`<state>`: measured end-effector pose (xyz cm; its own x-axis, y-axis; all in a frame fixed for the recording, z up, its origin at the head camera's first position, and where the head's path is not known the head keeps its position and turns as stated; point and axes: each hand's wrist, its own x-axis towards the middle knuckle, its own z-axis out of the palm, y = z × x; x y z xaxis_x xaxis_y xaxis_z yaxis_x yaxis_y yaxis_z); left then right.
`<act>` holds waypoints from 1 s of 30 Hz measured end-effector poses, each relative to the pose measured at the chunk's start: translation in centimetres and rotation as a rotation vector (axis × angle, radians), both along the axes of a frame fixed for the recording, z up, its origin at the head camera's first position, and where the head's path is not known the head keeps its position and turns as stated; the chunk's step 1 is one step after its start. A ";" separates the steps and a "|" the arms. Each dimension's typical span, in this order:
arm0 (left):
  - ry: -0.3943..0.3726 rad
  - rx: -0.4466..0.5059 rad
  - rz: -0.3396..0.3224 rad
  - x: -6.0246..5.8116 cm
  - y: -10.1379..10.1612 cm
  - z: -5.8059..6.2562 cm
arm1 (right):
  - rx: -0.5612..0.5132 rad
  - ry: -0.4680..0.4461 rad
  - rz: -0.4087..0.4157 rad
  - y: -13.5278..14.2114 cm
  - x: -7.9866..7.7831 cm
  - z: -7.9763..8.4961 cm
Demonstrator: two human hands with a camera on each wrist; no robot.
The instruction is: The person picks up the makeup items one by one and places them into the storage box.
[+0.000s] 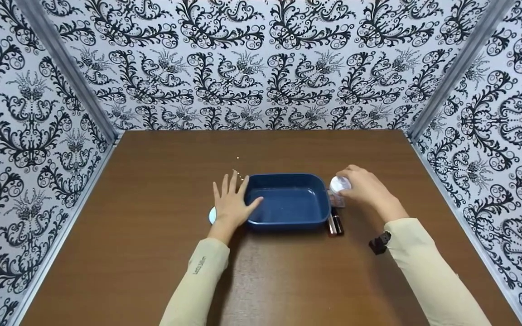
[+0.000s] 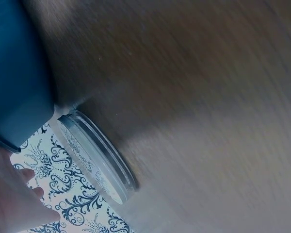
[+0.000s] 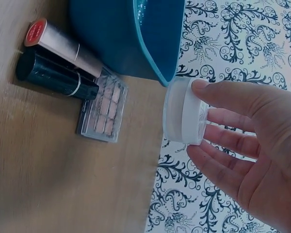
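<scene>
My right hand (image 1: 367, 188) pinches a small round white jar with clear walls (image 3: 186, 111) between thumb and fingers, beside the right end of a blue rectangular tub (image 1: 288, 224). The right wrist view shows the jar held off the table. My left hand (image 1: 231, 203) lies at the tub's left rim with its fingers spread and fairly straight, the thumb over the tub's inside. Below that wrist is a round, flat, pale disc with a clear edge (image 2: 97, 155), partly hidden by the hand in the head view.
Right of the tub lie a clear-lidded palette of pinkish squares (image 3: 106, 109), a black tube (image 3: 53, 75) and a lipstick-like tube with a red end (image 3: 63, 46). A thin, glinting chain-like strand (image 1: 239, 174) lies behind the left hand. Patterned walls (image 1: 261, 68) enclose the brown table (image 1: 152, 181).
</scene>
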<state>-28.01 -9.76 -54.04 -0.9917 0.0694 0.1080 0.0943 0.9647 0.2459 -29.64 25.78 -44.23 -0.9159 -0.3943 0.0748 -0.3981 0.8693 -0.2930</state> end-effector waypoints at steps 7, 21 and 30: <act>-0.009 -0.008 -0.001 0.1 0.0 0.2 | 0.016 0.025 0.022 -0.6 -0.3 -0.1; -0.001 -0.006 0.003 0.0 0.1 -0.1 | 0.000 0.030 0.045 -1.8 -0.3 -0.2; 0.009 -0.027 0.000 0.1 0.0 0.0 | 0.019 0.021 0.058 -2.6 -0.2 -0.2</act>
